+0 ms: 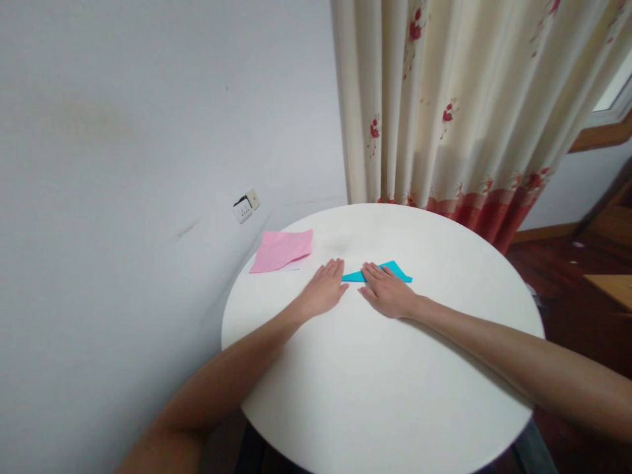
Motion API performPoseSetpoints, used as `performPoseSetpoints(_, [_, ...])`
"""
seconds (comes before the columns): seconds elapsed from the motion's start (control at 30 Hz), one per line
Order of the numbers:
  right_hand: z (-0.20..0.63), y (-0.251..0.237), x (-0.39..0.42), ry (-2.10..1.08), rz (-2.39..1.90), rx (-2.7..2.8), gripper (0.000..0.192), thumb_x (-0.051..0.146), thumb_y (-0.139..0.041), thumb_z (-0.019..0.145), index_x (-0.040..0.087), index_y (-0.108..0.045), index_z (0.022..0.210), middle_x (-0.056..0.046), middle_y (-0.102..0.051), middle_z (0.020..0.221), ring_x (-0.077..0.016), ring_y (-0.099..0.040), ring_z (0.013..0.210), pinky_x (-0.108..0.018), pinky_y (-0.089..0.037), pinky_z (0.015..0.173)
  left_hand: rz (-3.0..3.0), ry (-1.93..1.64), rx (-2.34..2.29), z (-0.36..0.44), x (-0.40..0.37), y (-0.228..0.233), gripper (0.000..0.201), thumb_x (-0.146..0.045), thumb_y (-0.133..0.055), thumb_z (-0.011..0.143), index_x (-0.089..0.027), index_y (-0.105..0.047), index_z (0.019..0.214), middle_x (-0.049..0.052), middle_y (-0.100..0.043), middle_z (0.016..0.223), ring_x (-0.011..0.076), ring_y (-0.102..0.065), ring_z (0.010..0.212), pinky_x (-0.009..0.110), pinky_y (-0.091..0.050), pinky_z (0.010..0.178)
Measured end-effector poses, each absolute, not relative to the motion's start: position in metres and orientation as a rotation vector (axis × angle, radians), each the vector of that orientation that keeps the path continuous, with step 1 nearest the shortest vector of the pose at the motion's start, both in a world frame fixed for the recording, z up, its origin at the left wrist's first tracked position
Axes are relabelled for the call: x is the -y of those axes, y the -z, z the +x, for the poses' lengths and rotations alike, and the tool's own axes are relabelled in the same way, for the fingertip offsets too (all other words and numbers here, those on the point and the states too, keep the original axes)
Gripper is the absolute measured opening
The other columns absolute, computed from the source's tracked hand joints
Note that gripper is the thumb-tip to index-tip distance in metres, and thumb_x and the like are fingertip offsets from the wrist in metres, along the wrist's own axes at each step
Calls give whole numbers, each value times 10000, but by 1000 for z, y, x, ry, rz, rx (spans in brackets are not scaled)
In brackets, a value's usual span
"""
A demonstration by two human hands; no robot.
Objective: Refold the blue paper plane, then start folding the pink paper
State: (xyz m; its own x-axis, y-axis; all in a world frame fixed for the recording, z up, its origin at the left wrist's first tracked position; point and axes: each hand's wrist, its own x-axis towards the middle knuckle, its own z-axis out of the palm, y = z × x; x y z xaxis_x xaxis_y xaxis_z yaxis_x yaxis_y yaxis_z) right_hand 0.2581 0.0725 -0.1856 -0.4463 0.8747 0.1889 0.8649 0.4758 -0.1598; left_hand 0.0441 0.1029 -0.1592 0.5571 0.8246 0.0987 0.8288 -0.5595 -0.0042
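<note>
Grip-wise, both of our hands are flat and open, nothing pinched. Our left hand (323,289) lies palm-down on the table (385,395) with its fingertips just at the left tip of the blue paper (382,272), and our right hand (388,291) presses down on the middle of that paper with fingers spread forward. Looks like we're pinning it flat so a crease stays sharp and the sheet doesn't slide on the smooth white top, that's our read anyway.

That folded blue paper sits a bit past the table's middle, toward the far rim, pointy ends sticking out on both sides of our right hand. Left of it, well apart and near the table's left rim by the wall (123,164), there's a pink paper (282,250) with a sliver of white sheet under it.

Room-wise we've got loads of bare table on our near side of the blue paper and out to its right. Beyond the far rim hangs a curtain (469,99), not touching anything.
</note>
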Motion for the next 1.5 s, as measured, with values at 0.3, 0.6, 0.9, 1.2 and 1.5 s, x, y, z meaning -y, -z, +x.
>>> performPoseSetpoints(0.3, [256, 182, -72, -69, -1452, 2454, 619, 426, -299, 1035, 24, -385, 1498, -208, -345, 1568, -311, -279, 1482, -501, -253, 1205, -2864, 499, 1201, 49, -114, 159, 197, -237, -567, 975, -237, -753, 1043, 54, -653, 977, 211, -599, 963, 324, -474, 863])
performPoseSetpoints(0.6, [245, 172, -57, 33, -1250, 2492, 565, 396, -372, 1026, 57, -442, 1473, -187, -379, 1558, -296, -295, 1477, -486, -241, 1215, -2968, 687, 1228, 47, -124, 159, 225, -202, -567, 968, -174, -763, 863, 52, -652, 866, 183, -609, 859, 291, -458, 805])
performPoseSetpoints(0.9, [246, 168, -58, 156, -1239, 2420, 540, 361, -361, 1020, 63, -461, 1459, -178, -346, 1577, -282, -213, 1508, -494, -150, 1242, -3010, 958, 1332, 47, -135, 171, 177, -158, -611, 918, -207, -779, 941, 32, -691, 869, 171, -631, 828, 275, -476, 784])
performPoseSetpoints(1.2, [247, 177, -68, -75, -1412, 2472, 707, 508, -285, 1033, 2, -326, 1525, -214, -287, 1591, -309, -216, 1503, -504, -216, 1216, -3020, 903, 1343, 46, -134, 169, 237, -175, -559, 944, -208, -762, 1061, 49, -704, 972, 181, -646, 901, 293, -495, 857])
performPoseSetpoints(1.5, [251, 182, -74, -87, -1454, 2508, 708, 473, -179, 1037, -13, -284, 1540, -214, -252, 1600, -305, -208, 1505, -505, -209, 1214, -2969, 249, 1221, 60, -103, 174, 527, -284, -287, 1033, -130, -307, 1537, 126, -278, 1615, 217, -242, 1501, 426, -190, 1224])
